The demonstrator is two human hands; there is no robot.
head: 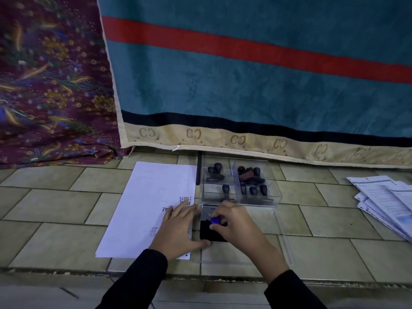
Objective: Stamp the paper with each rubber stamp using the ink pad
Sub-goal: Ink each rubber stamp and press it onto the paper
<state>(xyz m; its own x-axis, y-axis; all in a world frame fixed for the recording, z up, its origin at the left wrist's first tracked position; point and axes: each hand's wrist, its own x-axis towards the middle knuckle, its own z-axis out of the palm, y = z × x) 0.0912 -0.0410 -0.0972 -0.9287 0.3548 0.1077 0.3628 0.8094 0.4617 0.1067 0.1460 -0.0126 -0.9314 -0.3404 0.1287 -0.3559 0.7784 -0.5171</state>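
A white paper (145, 204) lies on the tiled floor and carries several stamped marks near its right edge. My left hand (178, 228) rests flat on the paper's right side, fingers spread, thumb touching the ink pad (207, 233). The black ink pad sits just right of the paper, its grey lid (207, 211) open behind it. My right hand (234, 224) grips a rubber stamp with a blue knob (215, 220) and holds it down on the pad. A clear plastic box (240, 181) behind the pad holds several more stamps in compartments.
A clear lid (283, 239) lies flat on the floor right of the pad. A pile of printed papers (388, 201) lies at far right. Hanging teal and floral cloths (245, 74) close off the back. A floor step edge (200, 273) runs in front.
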